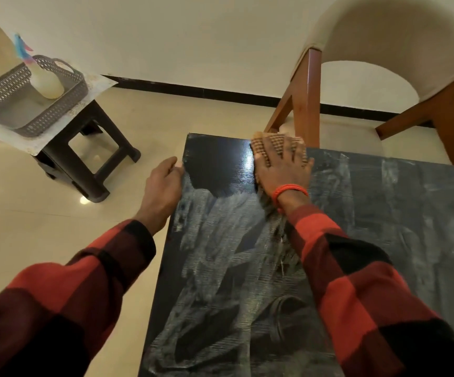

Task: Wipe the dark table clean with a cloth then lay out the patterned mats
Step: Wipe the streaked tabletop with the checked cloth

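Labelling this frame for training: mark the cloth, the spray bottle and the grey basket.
cloth (268, 141), head view, ribbed part above the fingers.
spray bottle (47, 84), head view, pale body.
grey basket (54, 115), head view, perforated front wall.

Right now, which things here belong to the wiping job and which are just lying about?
Job: table, cloth under the right hand, left hand on the table edge.
Lying about: chair, stool, basket, spray bottle.

I see long sleeves on both arms, checked in big red, dark maroon and black blocks, cuffs ending at the wrists. On the right wrist (288, 193) sits a red-orange thread band.
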Tool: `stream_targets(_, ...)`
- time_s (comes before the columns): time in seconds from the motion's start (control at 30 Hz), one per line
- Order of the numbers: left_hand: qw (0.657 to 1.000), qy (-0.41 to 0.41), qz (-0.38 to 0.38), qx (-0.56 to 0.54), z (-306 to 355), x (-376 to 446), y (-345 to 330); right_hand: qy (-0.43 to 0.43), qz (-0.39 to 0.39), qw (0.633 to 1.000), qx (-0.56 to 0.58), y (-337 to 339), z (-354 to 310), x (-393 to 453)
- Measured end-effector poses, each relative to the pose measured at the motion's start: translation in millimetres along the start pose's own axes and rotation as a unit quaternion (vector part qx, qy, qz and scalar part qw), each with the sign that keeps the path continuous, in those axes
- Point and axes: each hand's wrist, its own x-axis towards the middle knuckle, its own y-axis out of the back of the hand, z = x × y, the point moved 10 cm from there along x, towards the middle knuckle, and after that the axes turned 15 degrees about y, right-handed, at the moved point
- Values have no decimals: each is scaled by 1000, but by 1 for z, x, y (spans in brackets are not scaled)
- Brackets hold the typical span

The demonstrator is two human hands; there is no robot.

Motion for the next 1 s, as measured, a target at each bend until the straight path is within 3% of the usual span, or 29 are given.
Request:
stream_targets(0.13, 998, 20, -27, -47, -4, 2, -2, -72, 5, 997, -12, 4, 48, -15)
stream_targets(0.3, 993, 39, -50, -104, -10, 5, -4, -83, 4, 996, -10, 5, 44, -12)
stream_targets(0.43, 988, 39, -64, -136, -7, 2, -5, -3, -4, 1000, -20, 2, -9, 6)
stream_targets(0.7, 976, 39, -85, -197, -14, 8, 0, 162, -14, 986, 24, -28, -198, 39)
stream_targets(0.83, 964, 65, -77, -248, -27, 13, 5, 167, -17, 985, 35, -28, -205, 41)
stream_targets(1.0, 971, 47, -73, -221, -26, 6, 5, 136, -4, 990, 49, -28, -196, 25)
